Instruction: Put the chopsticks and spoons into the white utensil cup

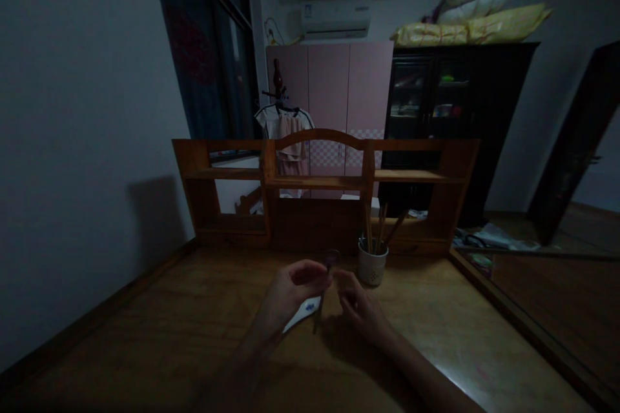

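My left hand (301, 287) is closed, its thumb and fingers pinching a thin-handled spoon (318, 316). The spoon's round head sticks up above the fingertips and its handle slants down toward the table. Beneath the left hand shows a white ceramic spoon (309, 307) with a blue pattern; the hand covers part of it, and I cannot tell whether it lies on the table or is also held. Close by on the right, my right hand (361, 306) has its fingers curled, the tips beside the thin spoon's neck. Whatever they may hold is hidden.
A white pierced utensil holder (372, 264) with several wooden sticks stands just beyond my right hand. Across the back of the wooden table (194, 310) runs a low shelf unit (317, 222). A wall (87, 142) borders the left side. The room is dim.
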A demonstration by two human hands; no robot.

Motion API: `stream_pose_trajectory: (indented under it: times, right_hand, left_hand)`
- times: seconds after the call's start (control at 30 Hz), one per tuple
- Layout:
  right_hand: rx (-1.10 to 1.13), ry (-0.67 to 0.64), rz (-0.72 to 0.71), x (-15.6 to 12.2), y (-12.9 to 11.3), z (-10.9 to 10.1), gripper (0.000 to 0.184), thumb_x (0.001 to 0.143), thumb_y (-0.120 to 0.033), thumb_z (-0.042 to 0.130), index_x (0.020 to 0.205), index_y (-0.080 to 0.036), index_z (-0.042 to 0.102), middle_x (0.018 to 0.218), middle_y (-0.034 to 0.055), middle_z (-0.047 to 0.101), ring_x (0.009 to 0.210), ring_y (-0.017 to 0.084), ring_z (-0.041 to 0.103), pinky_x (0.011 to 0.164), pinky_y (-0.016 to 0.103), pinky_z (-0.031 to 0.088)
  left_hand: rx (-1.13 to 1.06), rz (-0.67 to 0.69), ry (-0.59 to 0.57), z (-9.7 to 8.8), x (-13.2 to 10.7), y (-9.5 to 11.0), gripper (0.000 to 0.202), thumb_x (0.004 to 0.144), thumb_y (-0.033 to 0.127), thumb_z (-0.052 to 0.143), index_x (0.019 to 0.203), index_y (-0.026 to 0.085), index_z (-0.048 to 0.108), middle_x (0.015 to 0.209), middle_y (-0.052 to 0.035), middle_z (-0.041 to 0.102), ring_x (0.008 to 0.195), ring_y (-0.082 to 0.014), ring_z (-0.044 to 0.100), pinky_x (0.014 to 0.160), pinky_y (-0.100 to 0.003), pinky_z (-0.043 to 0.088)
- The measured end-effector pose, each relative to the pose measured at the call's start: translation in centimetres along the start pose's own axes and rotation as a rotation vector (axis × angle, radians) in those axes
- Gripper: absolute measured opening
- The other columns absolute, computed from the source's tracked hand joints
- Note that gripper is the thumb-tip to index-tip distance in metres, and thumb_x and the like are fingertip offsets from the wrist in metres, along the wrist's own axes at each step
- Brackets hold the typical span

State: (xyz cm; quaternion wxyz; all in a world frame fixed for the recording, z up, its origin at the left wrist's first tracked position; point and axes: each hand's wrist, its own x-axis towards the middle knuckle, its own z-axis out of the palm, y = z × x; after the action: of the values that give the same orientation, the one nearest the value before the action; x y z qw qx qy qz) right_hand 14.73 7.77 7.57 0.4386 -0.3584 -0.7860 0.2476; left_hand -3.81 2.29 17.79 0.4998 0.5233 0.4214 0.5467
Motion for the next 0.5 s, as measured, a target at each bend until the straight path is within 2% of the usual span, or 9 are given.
stream_pose_trajectory:
  times: [0.13,0.23,0.3,0.4,0.5]
  right_hand:
    - [0.212,0.06,0.0,0.7,-4.3,-3.1,0.036,0.098,-0.04,0.035,0.126,-0.02,0.047,0.065,-0.0022,0.053,0.051,0.012,0.049,0.047,0.02,0.039]
    - [0.094,0.047,-0.1,0.9,-7.6,-5.2,0.036,0.093,-0.04,0.05,0.124,-0.022,0.052,0.072,-0.0005,0.057,0.06,0.013,0.053,0.056,0.022,0.044]
    - [-0.027,0.02,-0.135,0.9,-8.9,-6.1,0.025,0.091,-0.037,0.054,0.109,-0.021,0.062,0.074,0.0008,0.061,0.063,0.014,0.056,0.058,0.023,0.044]
    - [-0.131,0.063,-0.117,1.1,-9.4,-7.9,0.024,0.093,-0.036,0.049,0.089,-0.019,0.065,0.069,0.0017,0.062,0.06,0.013,0.056,0.054,0.022,0.042]
    - [-0.196,0.223,-0.018,2.0,-8.4,-11.8,0.029,0.092,-0.041,0.048,0.093,-0.017,0.064,0.067,0.0023,0.062,0.054,0.013,0.054,0.048,0.021,0.04]
  left_hand:
    - [0.007,-0.02,-0.015,0.1,0.0,-1.6,0.03,0.06,0.032,0.082,0.08,0.015,0.069,0.077,-0.0045,0.069,0.072,-0.0172,0.063,0.068,-0.027,0.05]
    - [0.068,-0.001,-0.061,0.9,-0.5,-2.2,0.027,0.062,0.034,0.08,0.079,0.015,0.071,0.078,-0.0057,0.07,0.074,-0.0192,0.064,0.068,-0.027,0.049]
    - [0.133,0.012,-0.1,1.8,-1.2,-2.2,0.024,0.064,0.034,0.077,0.078,0.015,0.072,0.079,-0.0062,0.071,0.078,-0.0213,0.064,0.071,-0.028,0.049]
    - [0.229,0.042,-0.083,3.0,-2.5,-2.5,0.024,0.074,0.039,0.067,0.078,0.017,0.073,0.082,-0.0065,0.072,0.082,-0.0226,0.065,0.074,-0.028,0.049]
    - [0.273,0.059,0.078,3.0,-4.1,-4.6,0.035,0.078,0.05,0.057,0.071,0.019,0.07,0.08,-0.0067,0.07,0.079,-0.0221,0.064,0.073,-0.028,0.049]
